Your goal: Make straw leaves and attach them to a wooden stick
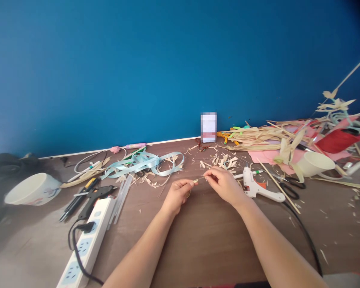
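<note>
Above the middle of the brown table, my left hand [177, 195] is closed in a pinch, thumb and index finger together. A small pale strip [196, 181], like the dried plant strips lying around, sticks out at its fingertips. My right hand [223, 184] also pinches, with its fingertips on a very thin strand that runs across the short gap to the left hand. Whether strand and strip are one piece I cannot tell. Just beyond the right hand lies a small heap of pale shavings [226, 161]. A white glue gun [252, 184] rests beside my right wrist.
A power strip [91, 240], a black glue gun [99, 196] and a white bowl [33, 190] stand left. Light blue ribbon [144, 162] lies behind. At right are scissors [291, 186], a white cup [315, 163] and piled dried strips [258, 138]. A blue wall [168, 72] rises behind.
</note>
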Tool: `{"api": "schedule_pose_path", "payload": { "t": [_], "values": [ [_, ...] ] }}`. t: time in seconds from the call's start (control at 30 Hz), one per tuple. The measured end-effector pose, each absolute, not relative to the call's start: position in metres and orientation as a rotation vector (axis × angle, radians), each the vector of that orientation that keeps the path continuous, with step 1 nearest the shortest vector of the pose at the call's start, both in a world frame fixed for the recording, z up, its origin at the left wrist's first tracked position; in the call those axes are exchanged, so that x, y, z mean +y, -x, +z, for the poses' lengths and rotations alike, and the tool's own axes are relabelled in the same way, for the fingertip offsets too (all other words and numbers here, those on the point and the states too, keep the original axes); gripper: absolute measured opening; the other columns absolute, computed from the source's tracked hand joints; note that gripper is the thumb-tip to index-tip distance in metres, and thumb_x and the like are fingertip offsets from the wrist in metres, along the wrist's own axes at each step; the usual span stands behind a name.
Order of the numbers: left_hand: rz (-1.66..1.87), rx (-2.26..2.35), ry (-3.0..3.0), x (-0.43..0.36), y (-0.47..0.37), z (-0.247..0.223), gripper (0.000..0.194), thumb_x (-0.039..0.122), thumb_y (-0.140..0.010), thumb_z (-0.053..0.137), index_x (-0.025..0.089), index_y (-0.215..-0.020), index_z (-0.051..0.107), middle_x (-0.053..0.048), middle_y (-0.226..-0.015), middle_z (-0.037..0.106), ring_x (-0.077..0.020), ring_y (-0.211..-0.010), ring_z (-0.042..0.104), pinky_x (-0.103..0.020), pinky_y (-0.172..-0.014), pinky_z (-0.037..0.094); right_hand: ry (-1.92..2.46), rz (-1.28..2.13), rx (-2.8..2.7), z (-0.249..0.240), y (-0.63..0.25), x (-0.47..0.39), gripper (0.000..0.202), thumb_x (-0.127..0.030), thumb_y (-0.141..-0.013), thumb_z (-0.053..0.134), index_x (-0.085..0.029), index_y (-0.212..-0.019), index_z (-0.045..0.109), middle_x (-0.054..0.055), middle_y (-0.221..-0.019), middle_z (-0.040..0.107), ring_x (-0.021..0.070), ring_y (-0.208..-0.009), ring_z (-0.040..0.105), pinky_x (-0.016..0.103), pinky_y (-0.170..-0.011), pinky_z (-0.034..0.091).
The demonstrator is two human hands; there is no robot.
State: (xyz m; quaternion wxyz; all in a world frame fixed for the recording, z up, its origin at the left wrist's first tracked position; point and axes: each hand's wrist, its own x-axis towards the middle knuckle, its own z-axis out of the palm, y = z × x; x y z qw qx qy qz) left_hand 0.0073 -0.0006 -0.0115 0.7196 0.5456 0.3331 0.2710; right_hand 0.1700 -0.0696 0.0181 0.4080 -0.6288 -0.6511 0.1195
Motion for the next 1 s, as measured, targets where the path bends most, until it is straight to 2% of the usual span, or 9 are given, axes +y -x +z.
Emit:
{"api": "schedule_pose_path", "payload": {
  "t": [0.17, 0.3, 0.4, 0.47, 0.53, 0.6, 0.7, 0.83, 1.0],
  "values": [
    [0.566, 0.823, -1.316, -0.004, -0.008, -0.007, 0.033, 0.039, -0.068, 0.057, 0.01, -0.082, 0.064, 0.009, -0.038, 0.028, -0.0028, -0.033, 0.02, -0.018, -0.035, 0.012, 1.673, 0.217, -1.673, 0.016, -0.168, -0.069, 0.012, -0.012, -0.074, 0.044, -0.02, -0.074, 0.053, 0.0, -0.074, 0.054, 0.012, -0.062, 0.049, 0.023, -0.06, 0.036],
    [0.605, 0.864, -1.525, -0.008, -0.009, -0.004, 0.029, 0.038, -0.068, 0.056, 0.012, -0.076, 0.066, 0.004, -0.046, 0.043, -0.0051, -0.042, 0.03, -0.019, -0.042, 0.022, 1.688, 0.227, -1.682, 0.012, -0.168, -0.069, 0.012, -0.011, -0.071, 0.044, -0.02, -0.072, 0.051, 0.0, -0.071, 0.052, 0.012, -0.062, 0.049, 0.023, -0.059, 0.037],
    [0.653, 0.849, -1.597, -0.009, -0.01, -0.004, 0.026, 0.036, -0.069, 0.056, 0.013, -0.073, 0.067, 0.001, -0.055, 0.053, -0.0077, -0.05, 0.038, -0.02, -0.049, 0.028, 1.683, 0.224, -1.668, 0.011, -0.169, -0.069, 0.022, -0.007, -0.069, 0.042, -0.02, -0.082, 0.054, 0.002, -0.082, 0.053, 0.0117, -0.064, 0.05, 0.024, -0.063, 0.04],
    [0.645, 0.869, -1.561, -0.009, -0.01, -0.005, 0.027, 0.036, -0.068, 0.056, 0.013, -0.075, 0.067, 0.001, -0.053, 0.051, -0.0071, -0.048, 0.037, -0.019, -0.047, 0.027, 1.683, 0.203, -1.616, 0.012, -0.169, -0.07, 0.039, -0.004, -0.067, 0.041, -0.021, -0.1, 0.052, 0.005, -0.098, 0.051, 0.0109, -0.064, 0.051, 0.025, -0.064, 0.041],
    [0.614, 0.902, -1.474, -0.008, -0.01, -0.006, 0.029, 0.038, -0.068, 0.056, 0.013, -0.078, 0.066, 0.004, -0.046, 0.043, -0.0052, -0.041, 0.03, -0.018, -0.041, 0.022, 1.659, 0.197, -1.562, 0.014, -0.168, -0.072, 0.051, -0.003, -0.067, 0.039, -0.023, -0.113, 0.046, 0.006, -0.108, 0.047, 0.0099, -0.062, 0.051, 0.025, -0.064, 0.042],
    [0.582, 0.909, -1.381, -0.007, -0.011, -0.008, 0.031, 0.039, -0.067, 0.056, 0.012, -0.081, 0.064, 0.007, -0.042, 0.033, -0.0038, -0.036, 0.023, -0.018, -0.036, 0.016, 1.596, 0.248, -1.551, 0.015, -0.164, -0.073, 0.05, -0.004, -0.069, 0.039, -0.023, -0.115, 0.046, 0.006, -0.109, 0.047, 0.0085, -0.058, 0.049, 0.025, -0.063, 0.043],
    [0.561, 0.842, -1.286, -0.006, -0.011, -0.009, 0.03, 0.038, -0.067, 0.058, 0.011, -0.079, 0.063, 0.008, -0.04, 0.028, -0.0028, -0.034, 0.019, -0.017, -0.033, 0.012, 1.492, 0.435, -1.597, 0.013, -0.157, -0.072, 0.044, -0.008, -0.073, 0.041, -0.024, -0.114, 0.048, 0.006, -0.11, 0.049, 0.0056, -0.05, 0.044, 0.025, -0.06, 0.043],
    [0.558, 0.77, -1.21, -0.005, -0.011, -0.009, 0.026, 0.036, -0.067, 0.058, 0.011, -0.075, 0.06, 0.009, -0.037, 0.028, -0.0022, -0.033, 0.018, -0.017, -0.033, 0.011, 1.494, 0.641, -1.623, 0.008, -0.152, -0.07, 0.039, -0.011, -0.073, 0.045, -0.023, -0.109, 0.051, 0.004, -0.094, 0.058, 0.0068, -0.05, 0.045, 0.022, -0.054, 0.04],
    [0.563, 0.803, -1.215, -0.005, -0.012, -0.007, 0.027, 0.036, -0.066, 0.06, 0.011, -0.075, 0.06, 0.009, -0.039, 0.029, -0.0018, -0.033, 0.019, -0.017, -0.033, 0.011, 1.568, 0.637, -1.588, 0.009, -0.152, -0.069, 0.017, -0.018, -0.075, 0.049, -0.018, -0.089, 0.057, 0.0, -0.071, 0.059, 0.0095, -0.054, 0.048, 0.022, -0.053, 0.038]
  ]
}}
